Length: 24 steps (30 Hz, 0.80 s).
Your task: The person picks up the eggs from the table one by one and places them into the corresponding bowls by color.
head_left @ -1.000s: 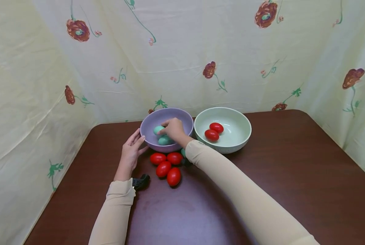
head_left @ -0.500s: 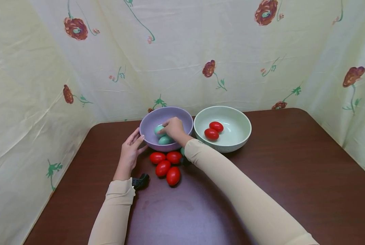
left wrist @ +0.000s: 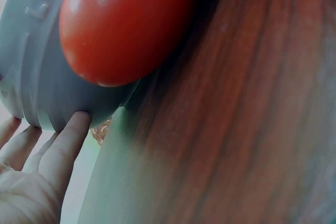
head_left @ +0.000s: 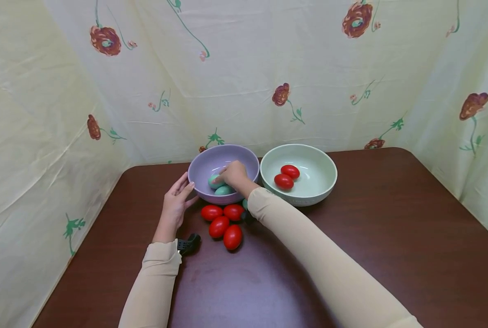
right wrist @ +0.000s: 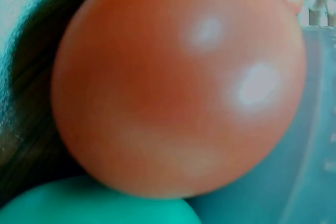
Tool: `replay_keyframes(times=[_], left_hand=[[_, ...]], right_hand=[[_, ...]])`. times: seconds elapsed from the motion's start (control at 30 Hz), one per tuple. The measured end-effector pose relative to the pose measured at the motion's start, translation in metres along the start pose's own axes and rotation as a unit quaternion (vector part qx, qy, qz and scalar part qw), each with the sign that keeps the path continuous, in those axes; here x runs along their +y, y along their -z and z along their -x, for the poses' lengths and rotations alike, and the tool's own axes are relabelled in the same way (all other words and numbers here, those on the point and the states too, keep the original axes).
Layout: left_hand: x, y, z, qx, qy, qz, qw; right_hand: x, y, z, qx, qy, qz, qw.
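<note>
My left hand (head_left: 174, 205) steadies the purple bowl (head_left: 200, 159) from the left, fingertips against its outer wall and thumb near the rim. The left wrist view shows those fingers fairly straight on the bowl's side. Inside the bowl, my right hand (head_left: 235, 175) pinches a light green egg (head_left: 213, 182); its thumb is hidden. A second green egg (head_left: 224, 190) lies just in front of it. Several red eggs (head_left: 219, 227) are grouped on the table before the bowl. Another green egg (head_left: 245, 204) shows partly beside the right sleeve.
A pale green bowl (head_left: 323, 177) stands close to the purple one's right, with two red eggs (head_left: 284, 181) inside. Both bowls sit near the back edge of the dark wooden table (head_left: 375, 218). A flowered cloth (head_left: 236, 82) hangs behind. Red egg (right wrist: 178, 87) fills much of the right wrist view.
The right hand and the green egg at its fingers have shifted slightly toward the front of the purple bowl. The left hand keeps its place on the bowl.
</note>
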<state>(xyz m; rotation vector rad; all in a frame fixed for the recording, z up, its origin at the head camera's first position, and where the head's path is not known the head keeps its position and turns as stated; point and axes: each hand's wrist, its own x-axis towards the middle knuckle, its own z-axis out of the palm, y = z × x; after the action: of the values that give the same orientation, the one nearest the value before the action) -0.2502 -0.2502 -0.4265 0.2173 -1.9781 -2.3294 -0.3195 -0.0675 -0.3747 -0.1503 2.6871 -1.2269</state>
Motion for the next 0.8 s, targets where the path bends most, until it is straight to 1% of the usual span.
replay_keyframes(times=[0.13, 0.3, 0.5, 0.57, 0.67, 0.8], left_hand=[[-0.0007, -0.0005, -0.0008, -0.002, -0.004, 0.001, 1.0], [-0.0003, -0.0011, -0.0012, -0.004, -0.002, -0.001, 1.0], [-0.0002, -0.0025, 0.0002, 0.001, 0.009, -0.007, 0.9999], [-0.0005, -0.0034, 0.0012, 0.001, 0.01, -0.006, 0.9999], [0.0007, -0.0034, 0.0018, -0.001, 0.008, -0.003, 1.0], [0.0002, -0.0031, 0.002, -0.001, 0.006, -0.002, 1.0]], right_hand=[[0.0013, -0.0003, -0.0014, 0.004, 0.004, 0.004, 1.0], [0.0018, 0.0005, -0.0013, 0.004, 0.008, 0.009, 0.9999], [0.0027, 0.0011, 0.0002, 0.003, 0.015, 0.006, 0.9999], [0.0032, 0.0012, 0.001, 0.011, 0.014, -0.007, 0.9998], [0.0029, 0.0012, 0.0016, 0.04, 0.025, -0.034, 0.9983], [0.0021, 0.0019, 0.0041, 0.076, 0.05, -0.089, 0.9919]])
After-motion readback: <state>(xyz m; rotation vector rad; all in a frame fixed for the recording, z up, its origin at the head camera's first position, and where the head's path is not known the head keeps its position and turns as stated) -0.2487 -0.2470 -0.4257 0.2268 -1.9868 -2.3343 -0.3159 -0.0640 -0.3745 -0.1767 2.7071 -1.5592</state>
